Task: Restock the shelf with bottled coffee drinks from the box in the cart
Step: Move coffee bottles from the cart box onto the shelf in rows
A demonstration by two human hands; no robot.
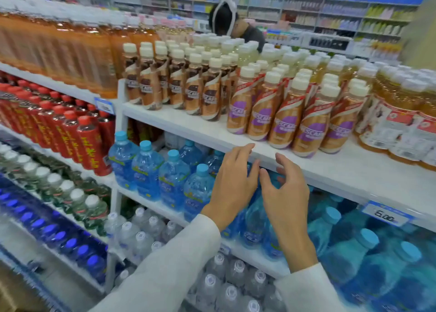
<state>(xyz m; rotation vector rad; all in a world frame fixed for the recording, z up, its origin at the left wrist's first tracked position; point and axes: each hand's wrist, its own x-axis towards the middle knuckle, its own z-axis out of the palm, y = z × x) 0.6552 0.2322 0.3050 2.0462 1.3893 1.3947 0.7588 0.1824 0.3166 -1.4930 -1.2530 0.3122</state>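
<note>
Bottled coffee drinks with cream caps stand in rows on the white top shelf (271,156). A brown-label group (193,90) sits to the left and a purple-label group (295,120) to the right. My left hand (232,184) and my right hand (286,193) hover side by side just below the shelf's front edge, in front of the blue water bottles. Both hands hold nothing, with fingers relaxed and slightly bent. Neither the box nor the cart is in view.
Blue-capped water bottles (174,177) fill the shelf under the coffee. Red bottles (89,142) and orange tea bottles (77,52) stand to the left, amber bottles (405,120) to the right. A price tag (385,214) hangs on the shelf edge. A person (236,26) stands behind the shelving.
</note>
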